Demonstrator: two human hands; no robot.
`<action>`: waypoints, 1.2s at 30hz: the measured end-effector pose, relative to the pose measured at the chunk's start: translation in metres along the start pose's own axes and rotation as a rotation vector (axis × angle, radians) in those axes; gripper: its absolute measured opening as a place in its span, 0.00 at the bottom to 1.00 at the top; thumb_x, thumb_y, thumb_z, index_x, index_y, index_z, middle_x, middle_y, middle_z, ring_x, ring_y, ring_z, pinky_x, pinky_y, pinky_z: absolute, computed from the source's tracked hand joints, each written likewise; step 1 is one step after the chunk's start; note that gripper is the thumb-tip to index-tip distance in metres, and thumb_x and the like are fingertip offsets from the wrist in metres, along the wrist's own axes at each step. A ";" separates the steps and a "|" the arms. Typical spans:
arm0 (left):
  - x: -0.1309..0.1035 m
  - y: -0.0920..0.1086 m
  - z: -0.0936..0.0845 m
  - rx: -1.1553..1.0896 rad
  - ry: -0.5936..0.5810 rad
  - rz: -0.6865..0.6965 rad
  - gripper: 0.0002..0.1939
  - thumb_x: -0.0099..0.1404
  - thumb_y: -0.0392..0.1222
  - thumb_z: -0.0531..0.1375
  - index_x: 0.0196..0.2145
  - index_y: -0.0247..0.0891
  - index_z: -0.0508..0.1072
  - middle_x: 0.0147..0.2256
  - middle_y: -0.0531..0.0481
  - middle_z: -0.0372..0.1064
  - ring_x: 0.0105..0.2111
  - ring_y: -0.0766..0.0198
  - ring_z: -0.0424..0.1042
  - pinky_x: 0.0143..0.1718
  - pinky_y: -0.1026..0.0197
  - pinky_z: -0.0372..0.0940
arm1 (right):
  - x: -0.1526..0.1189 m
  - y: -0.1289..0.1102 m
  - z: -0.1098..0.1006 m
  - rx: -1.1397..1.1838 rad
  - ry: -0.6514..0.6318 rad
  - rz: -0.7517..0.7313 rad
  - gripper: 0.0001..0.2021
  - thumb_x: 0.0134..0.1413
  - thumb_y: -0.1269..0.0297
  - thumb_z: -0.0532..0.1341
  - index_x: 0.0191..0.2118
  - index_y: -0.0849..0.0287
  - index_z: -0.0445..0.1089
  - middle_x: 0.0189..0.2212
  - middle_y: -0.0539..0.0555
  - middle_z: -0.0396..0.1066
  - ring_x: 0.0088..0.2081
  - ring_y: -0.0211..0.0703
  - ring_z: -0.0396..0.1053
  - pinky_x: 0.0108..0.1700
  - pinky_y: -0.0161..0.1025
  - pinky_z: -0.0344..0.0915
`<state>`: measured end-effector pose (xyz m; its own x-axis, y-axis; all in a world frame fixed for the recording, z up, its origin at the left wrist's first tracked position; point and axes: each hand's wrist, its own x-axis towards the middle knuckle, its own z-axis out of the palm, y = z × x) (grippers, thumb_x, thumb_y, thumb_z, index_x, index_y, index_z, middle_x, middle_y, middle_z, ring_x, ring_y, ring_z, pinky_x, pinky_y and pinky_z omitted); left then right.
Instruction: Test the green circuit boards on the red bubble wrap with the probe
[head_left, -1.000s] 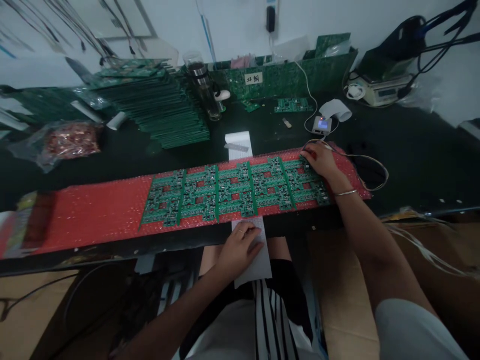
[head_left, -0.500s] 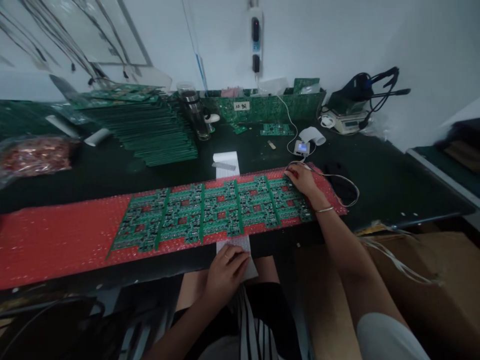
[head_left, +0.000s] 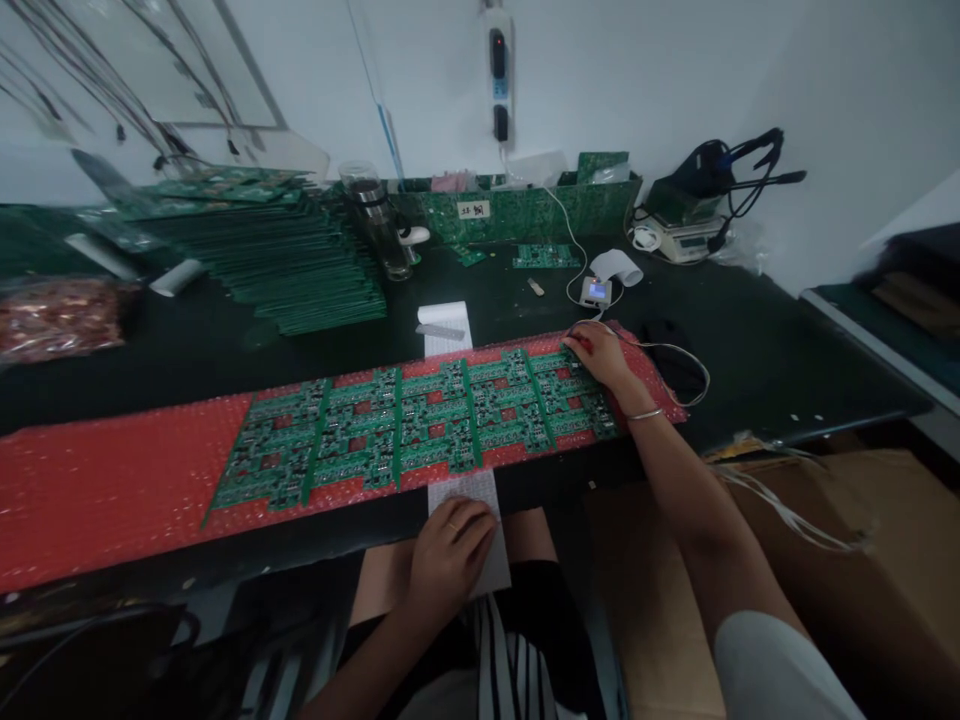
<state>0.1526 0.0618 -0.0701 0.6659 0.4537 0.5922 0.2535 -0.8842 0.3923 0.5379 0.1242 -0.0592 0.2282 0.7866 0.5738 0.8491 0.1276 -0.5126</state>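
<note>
At the near edge of the counter (head_left: 750, 345), the left hand (head_left: 454, 548) lies over the paper (head_left: 491, 575), fingers loosely curled; whether they grip it, I cannot tell. Farther in, green boards (head_left: 416, 410) lie in five columns on red bubble wrap (head_left: 112, 475). At their far right corner, the right hand (head_left: 600, 355) pinches a red piece (head_left: 583, 345), fingers nearly together. Beyond it sits a small lit device (head_left: 596, 291); far left stand a board stack (head_left: 285, 255) and, just beside it, a bottle (head_left: 381, 230).

Clear bottle (head_left: 391, 248), wall power strip (head_left: 500, 88), bagged parts (head_left: 60, 318)
</note>
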 end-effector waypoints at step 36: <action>0.158 -0.005 0.081 -0.392 -0.426 -0.254 0.07 0.62 0.29 0.61 0.29 0.37 0.76 0.38 0.48 0.72 0.43 0.61 0.73 0.51 0.55 0.66 | -0.061 -0.029 -0.040 0.066 0.042 0.062 0.13 0.62 0.53 0.59 0.31 0.56 0.69 0.30 0.54 0.73 0.34 0.46 0.69 0.40 0.42 0.65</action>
<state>0.3130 0.1286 -0.0356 0.8600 0.4888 0.1462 0.2183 -0.6114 0.7606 0.5183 0.0478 -0.0535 0.3007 0.7681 0.5654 0.7997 0.1200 -0.5883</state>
